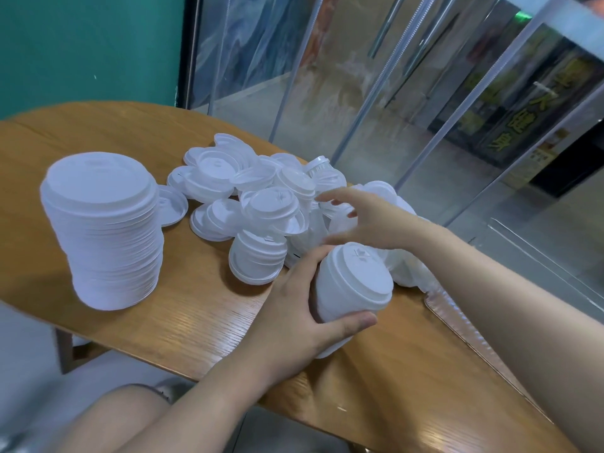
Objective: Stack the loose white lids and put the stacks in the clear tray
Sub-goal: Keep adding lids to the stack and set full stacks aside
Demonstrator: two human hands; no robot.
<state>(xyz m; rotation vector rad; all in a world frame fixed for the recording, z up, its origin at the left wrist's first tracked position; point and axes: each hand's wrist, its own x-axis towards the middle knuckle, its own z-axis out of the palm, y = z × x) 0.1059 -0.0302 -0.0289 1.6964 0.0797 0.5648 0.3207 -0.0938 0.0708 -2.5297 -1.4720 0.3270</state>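
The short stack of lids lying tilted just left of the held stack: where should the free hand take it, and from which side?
Grip the short tilted stack across its ribbed side walls, fingers on opposite sides just above the wide bottom rim. Come from above and the right, where the right hand hovers open. The left hand is busy with the held stack. The nested rims could slip apart, so pinch low.

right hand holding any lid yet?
No: the right hand reaches open-fingered over the loose lids, gripping nothing, while the left hand holds a small stack.
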